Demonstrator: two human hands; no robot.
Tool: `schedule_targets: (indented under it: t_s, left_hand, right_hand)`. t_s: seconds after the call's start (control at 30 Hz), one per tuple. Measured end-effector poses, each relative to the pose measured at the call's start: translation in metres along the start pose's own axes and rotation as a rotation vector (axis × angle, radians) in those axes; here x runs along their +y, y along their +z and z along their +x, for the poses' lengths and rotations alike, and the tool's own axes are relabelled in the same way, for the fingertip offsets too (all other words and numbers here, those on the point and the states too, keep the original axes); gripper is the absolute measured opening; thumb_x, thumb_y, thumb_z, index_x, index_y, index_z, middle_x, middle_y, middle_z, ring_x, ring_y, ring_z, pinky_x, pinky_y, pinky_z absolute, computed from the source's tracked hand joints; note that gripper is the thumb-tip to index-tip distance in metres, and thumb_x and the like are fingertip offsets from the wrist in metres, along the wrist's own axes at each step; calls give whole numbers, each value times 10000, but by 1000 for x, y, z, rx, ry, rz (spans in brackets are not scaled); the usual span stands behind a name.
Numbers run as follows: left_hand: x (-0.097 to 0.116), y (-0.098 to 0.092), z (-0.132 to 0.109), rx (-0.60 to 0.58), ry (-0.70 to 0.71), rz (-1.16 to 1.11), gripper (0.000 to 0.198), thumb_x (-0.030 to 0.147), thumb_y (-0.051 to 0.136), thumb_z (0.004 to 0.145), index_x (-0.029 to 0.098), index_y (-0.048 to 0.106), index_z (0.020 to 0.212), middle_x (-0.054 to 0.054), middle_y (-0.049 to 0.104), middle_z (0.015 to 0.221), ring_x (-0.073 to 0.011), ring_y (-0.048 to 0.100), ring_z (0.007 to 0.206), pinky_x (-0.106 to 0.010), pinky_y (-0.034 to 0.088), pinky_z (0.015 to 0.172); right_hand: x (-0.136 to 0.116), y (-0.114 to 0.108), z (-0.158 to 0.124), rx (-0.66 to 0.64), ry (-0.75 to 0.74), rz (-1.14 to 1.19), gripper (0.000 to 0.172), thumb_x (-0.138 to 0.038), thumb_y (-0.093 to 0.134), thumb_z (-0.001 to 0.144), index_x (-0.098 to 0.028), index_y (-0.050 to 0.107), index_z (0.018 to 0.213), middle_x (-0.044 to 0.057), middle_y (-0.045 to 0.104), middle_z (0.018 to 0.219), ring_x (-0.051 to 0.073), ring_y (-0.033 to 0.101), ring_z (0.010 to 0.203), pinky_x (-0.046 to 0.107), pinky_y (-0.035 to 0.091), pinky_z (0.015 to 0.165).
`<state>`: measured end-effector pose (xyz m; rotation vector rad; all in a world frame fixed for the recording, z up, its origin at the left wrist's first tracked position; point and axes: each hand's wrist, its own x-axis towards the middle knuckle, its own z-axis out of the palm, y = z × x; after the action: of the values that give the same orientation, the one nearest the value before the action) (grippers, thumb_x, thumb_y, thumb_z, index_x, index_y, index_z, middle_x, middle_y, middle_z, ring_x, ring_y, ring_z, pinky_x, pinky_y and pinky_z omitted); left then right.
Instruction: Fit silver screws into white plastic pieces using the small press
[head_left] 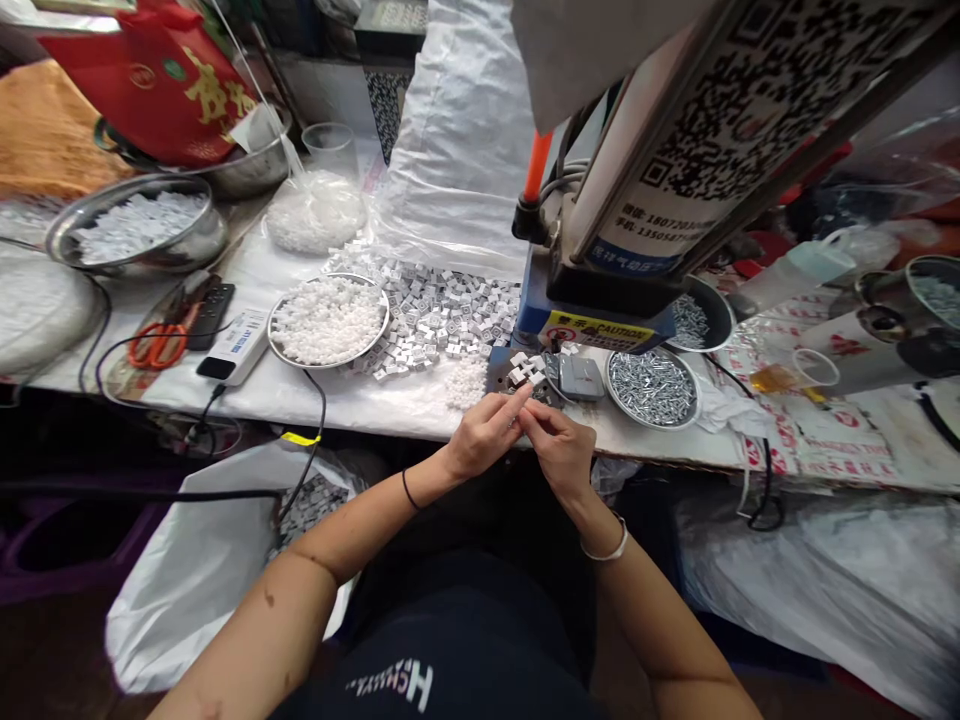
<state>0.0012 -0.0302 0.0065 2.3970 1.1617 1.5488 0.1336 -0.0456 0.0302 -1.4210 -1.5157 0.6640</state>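
Note:
My left hand (484, 432) and my right hand (556, 445) meet at the table's front edge, fingers pinched together around a tiny part I cannot make out. Just beyond them lie a few small white plastic pieces (525, 368) on the base of a press machine (600, 290). A metal dish of small silver pins (652, 387) sits right of the hands. A metal dish of white plastic bits (328, 320) and a loose heap of grey-white square parts (435, 315) lie to the left.
Orange-handled scissors (159, 343), a white power adapter (236, 345) with cables, a steel bowl of white parts (139, 228) and a red bag (161, 85) sit at the left. A white sack of parts (217, 560) hangs below the table. Cups and tins (885, 320) stand right.

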Motion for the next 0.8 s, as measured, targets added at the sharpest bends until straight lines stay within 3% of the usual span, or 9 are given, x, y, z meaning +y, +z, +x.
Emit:
schedule_targets:
  t_s: [0.2, 0.27, 0.37, 0.43, 0.6, 0.8]
  left_hand:
    - [-5, 3, -6, -57, 63, -41, 594, 158, 499, 881, 209, 287, 1434, -71, 625, 946, -138, 613, 870, -254, 538, 781]
    - [-12, 6, -2, -66, 31, -87, 575, 190, 528, 871, 215, 335, 1413, -89, 620, 1015, -158, 603, 944, -284, 527, 831]
    - [-28, 14, 13, -42, -175, -181, 589, 331, 646, 793, 196, 459, 1334, -129, 584, 1158, -220, 552, 1099, -360, 470, 953]
    - [-41, 21, 23, -87, -325, -326, 611, 394, 682, 748, 176, 507, 1291, -147, 554, 1238, -250, 517, 1170, -379, 436, 993]
    - [-57, 37, 28, -194, -525, -670, 536, 388, 642, 785, 180, 534, 1267, -134, 550, 1284, -231, 537, 1165, -323, 452, 952]
    - [-52, 39, 25, -167, -592, -688, 527, 362, 658, 770, 173, 553, 1251, -130, 560, 1281, -229, 543, 1146, -319, 438, 949]
  right_hand:
    - [-3, -16, 11, -242, 103, 22, 147, -320, 648, 765, -233, 745, 832, 3, 748, 819, 203, 703, 726, 281, 547, 644]
    - [-1, -21, 23, -245, 101, 24, 148, -319, 634, 776, -215, 736, 799, 5, 744, 768, 189, 692, 690, 267, 527, 615]
    - [8, -23, 47, -79, 0, -6, 162, -327, 624, 791, -197, 711, 832, 19, 737, 802, 176, 679, 724, 271, 516, 665]
    - [15, -20, 62, -13, -110, -63, 147, -314, 613, 803, -199, 695, 842, 23, 730, 827, 170, 670, 745, 280, 510, 698]
    - [29, -12, 79, -65, -339, -232, 113, -268, 568, 838, -216, 668, 832, 26, 714, 828, 172, 656, 780, 296, 501, 718]
    - [31, -12, 82, -100, -495, -353, 93, -226, 557, 854, -212, 647, 867, 38, 695, 792, 169, 631, 747, 288, 486, 685]
